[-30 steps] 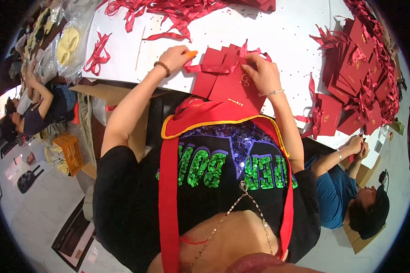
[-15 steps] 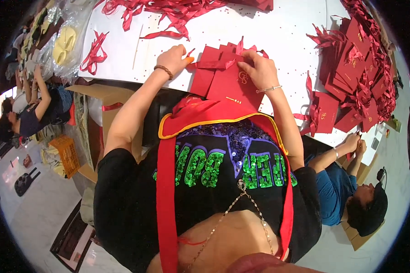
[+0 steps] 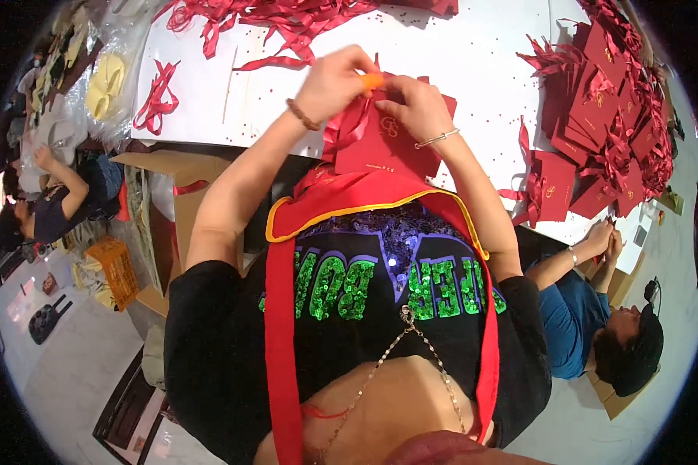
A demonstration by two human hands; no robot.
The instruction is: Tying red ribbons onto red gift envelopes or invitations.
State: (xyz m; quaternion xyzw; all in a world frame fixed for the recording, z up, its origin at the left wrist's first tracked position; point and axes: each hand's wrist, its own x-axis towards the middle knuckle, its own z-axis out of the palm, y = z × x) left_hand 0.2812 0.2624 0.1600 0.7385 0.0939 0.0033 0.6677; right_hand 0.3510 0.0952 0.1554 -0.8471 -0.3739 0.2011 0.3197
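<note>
Red flat pouches with gold print lie in a small stack at the table edge in front of me. A satin red ribbon crosses the upper left of the top pouch. My left hand, slightly blurred and with an orange cover on one fingertip, pinches this ribbon at the pouch's upper edge. Against its fingertips, my right hand is closed in a pinch on the ribbon, over the upper part of the pouch. The exact grip between the fingertips is partly hidden.
Loose red ribbons heap at the table's far side; one looped ribbon lies left. A large pile of ribboned pouches covers the right. Below the table's left edge stands an open cardboard box. A person works at right.
My left hand has moved right and slightly up, from beside the pouches to meet my right hand. The right hand has shifted a little left. Ribbon now bunches at the pouch's left.
</note>
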